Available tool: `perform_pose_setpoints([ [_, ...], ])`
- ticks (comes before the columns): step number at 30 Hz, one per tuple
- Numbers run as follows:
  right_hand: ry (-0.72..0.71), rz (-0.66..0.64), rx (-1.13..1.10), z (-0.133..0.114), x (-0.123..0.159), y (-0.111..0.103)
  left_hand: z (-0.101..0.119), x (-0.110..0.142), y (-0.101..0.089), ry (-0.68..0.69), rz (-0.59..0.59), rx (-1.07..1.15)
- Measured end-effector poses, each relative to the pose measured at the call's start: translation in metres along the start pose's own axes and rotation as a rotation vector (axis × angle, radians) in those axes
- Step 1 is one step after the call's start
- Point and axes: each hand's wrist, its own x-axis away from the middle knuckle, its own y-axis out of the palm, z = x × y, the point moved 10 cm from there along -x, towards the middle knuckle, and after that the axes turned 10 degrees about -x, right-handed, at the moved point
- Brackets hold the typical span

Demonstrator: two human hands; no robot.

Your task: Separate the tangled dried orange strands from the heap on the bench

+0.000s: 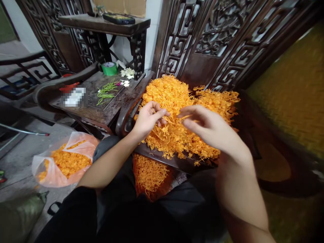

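A heaped pile of thin, branching orange plastic pieces (168,90) covers the dark wooden seat in front of me. My left hand (149,118) is closed over the pile, thumb and fingertips pinching an orange strand (166,118). To its right, my right hand (210,128) is slightly blurred, its thumb and fingers closing round another orange strand (186,117). The fingertips of the two hands are a short way apart. Whether the two strands belong to one piece, I cannot tell.
On a dark side table (95,113) at left lie green stems (107,91), white flower pieces (128,73) and a green tape roll (109,68). A plastic bag (76,136) of orange pieces sits on the floor. More orange pieces (150,173) show below the seat. Carved wooden panels (207,67) stand behind.
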Motion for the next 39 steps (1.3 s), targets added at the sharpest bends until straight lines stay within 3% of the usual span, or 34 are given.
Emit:
perform_pose_setpoints([
  [2, -0.006, -0.147, 0.117, -0.003, 0.006, 0.014, -0.001, 0.000, -0.004, -0.012, 0.053, 0.041],
  [4, -0.064, -0.123, 0.211, -0.007, 0.006, 0.014, -0.003, 0.000, -0.006, -0.024, 0.081, 0.089],
  [6, -0.174, 0.051, 0.271, -0.018, 0.005, 0.000, -0.004, -0.001, -0.007, -0.034, 0.091, 0.143],
  [9, -0.384, 0.514, 0.291, -0.045, 0.020, -0.036, -0.006, -0.002, -0.009, -0.040, 0.112, 0.214],
  [11, -0.402, 0.705, 0.273, -0.051, 0.033, -0.049, -0.005, -0.002, -0.012, -0.035, 0.138, 0.248],
  [12, -0.359, 0.692, 0.264, -0.048, 0.032, -0.046, -0.005, -0.002, -0.013, -0.029, 0.153, 0.264],
  [16, -0.153, 0.337, 0.193, -0.020, 0.010, -0.003, -0.003, 0.000, -0.013, -0.005, 0.199, 0.314],
  [18, -0.172, 0.313, 0.120, -0.013, 0.007, 0.010, -0.003, 0.002, -0.009, -0.010, 0.210, 0.325],
  [21, -0.171, 0.432, -0.044, -0.002, 0.005, 0.008, -0.005, 0.008, -0.003, -0.039, 0.213, 0.321],
  [26, -0.027, 0.615, -0.494, 0.038, -0.002, -0.009, -0.004, 0.015, 0.009, -0.116, 0.147, 0.293],
  [32, -0.073, 0.883, -0.812, 0.084, -0.001, -0.076, 0.006, 0.012, -0.019, -0.079, 0.264, 0.361],
  [34, -0.017, 0.781, -0.840, 0.091, -0.008, -0.077, 0.006, 0.009, -0.019, -0.069, 0.240, 0.356],
  [37, 0.106, 0.531, -0.860, 0.091, -0.018, -0.046, -0.001, 0.006, -0.013, -0.080, 0.205, 0.366],
  [39, 0.123, 0.462, -0.849, 0.087, -0.020, -0.027, -0.006, 0.005, -0.012, -0.081, 0.226, 0.379],
])
